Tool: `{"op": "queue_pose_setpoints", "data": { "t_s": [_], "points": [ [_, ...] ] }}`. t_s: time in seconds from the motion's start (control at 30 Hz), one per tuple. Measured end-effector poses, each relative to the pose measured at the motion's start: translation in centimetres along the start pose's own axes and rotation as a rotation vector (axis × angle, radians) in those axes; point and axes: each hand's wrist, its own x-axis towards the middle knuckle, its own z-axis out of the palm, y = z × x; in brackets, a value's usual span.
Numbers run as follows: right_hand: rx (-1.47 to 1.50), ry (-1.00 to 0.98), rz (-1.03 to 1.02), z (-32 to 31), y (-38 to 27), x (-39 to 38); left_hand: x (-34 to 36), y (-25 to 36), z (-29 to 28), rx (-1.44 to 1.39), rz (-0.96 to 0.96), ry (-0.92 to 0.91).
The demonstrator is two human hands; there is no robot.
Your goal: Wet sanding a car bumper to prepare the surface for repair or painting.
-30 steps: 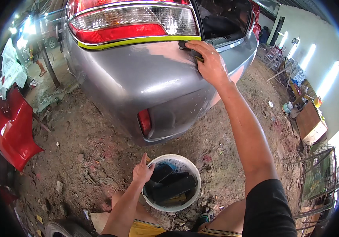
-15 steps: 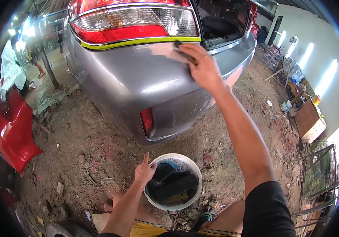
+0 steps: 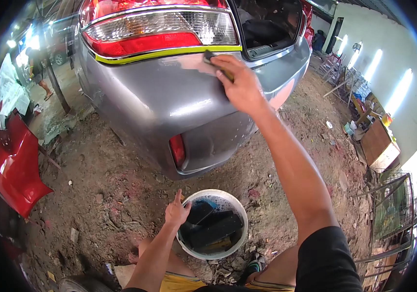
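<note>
My right hand (image 3: 240, 80) grips a small dark sanding block (image 3: 226, 73) with a yellowish-brown edge. The block lies against a pinkish patch (image 3: 185, 63) on the grey car bumper (image 3: 155, 92), just under the tail light (image 3: 160, 29). Yellow-green tape (image 3: 160, 54) runs along the lamp's lower edge. Low in front of me, my left hand (image 3: 176, 212) is at the rim of a white bucket (image 3: 244, 214), thumb over the edge and index finger stretched out; its other fingers are hidden. Several black pieces (image 3: 217, 228) and a blue one sit in the bucket's sudsy water.
A red car body panel (image 3: 14, 168) stands at the left, near a post (image 3: 56, 87). A tyre (image 3: 84, 283) lies at the lower left. To the right are a metal frame (image 3: 388, 209) and a wooden box (image 3: 378, 141). Uneven dirt ground surrounds the bucket.
My right hand and the sanding block have shifted slightly left along the pinkish patch. The view has turned a little, while my left hand stays at the bucket's rim.
</note>
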Motion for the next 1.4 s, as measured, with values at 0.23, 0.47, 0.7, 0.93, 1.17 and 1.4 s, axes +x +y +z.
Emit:
{"op": "queue_pose_setpoints", "data": {
  "t_s": [0.23, 0.47, 0.7, 0.93, 1.17, 1.4],
  "points": [
    [-0.041, -0.105, 0.365, -2.0, 0.9, -0.4, 0.0, -0.3, 0.4, 0.007, 0.03, 0.007],
    [0.123, -0.166, 0.523, -3.3, 2.0, -1.0, 0.0, 0.3, 0.1, 0.017, 0.022, -0.027],
    [0.155, -0.088, 0.439, -3.6, -0.8, -0.6, -0.9, 1.0, -0.7, -0.056, 0.086, 0.028],
    [-0.056, 0.094, 0.183, -0.4, -1.7, -0.6, -2.9, 2.6, 3.7, -0.228, 0.343, 0.086],
    [-0.182, -0.031, 0.378, -0.7, -1.8, 0.3, 0.6, 0.7, 9.5, -1.142, -0.638, -0.305],
    [-0.055, 0.015, 0.16, 0.0, -3.0, 1.1, 0.6, -3.2, 8.9, -1.494, -0.815, -0.293]
  ]
}}
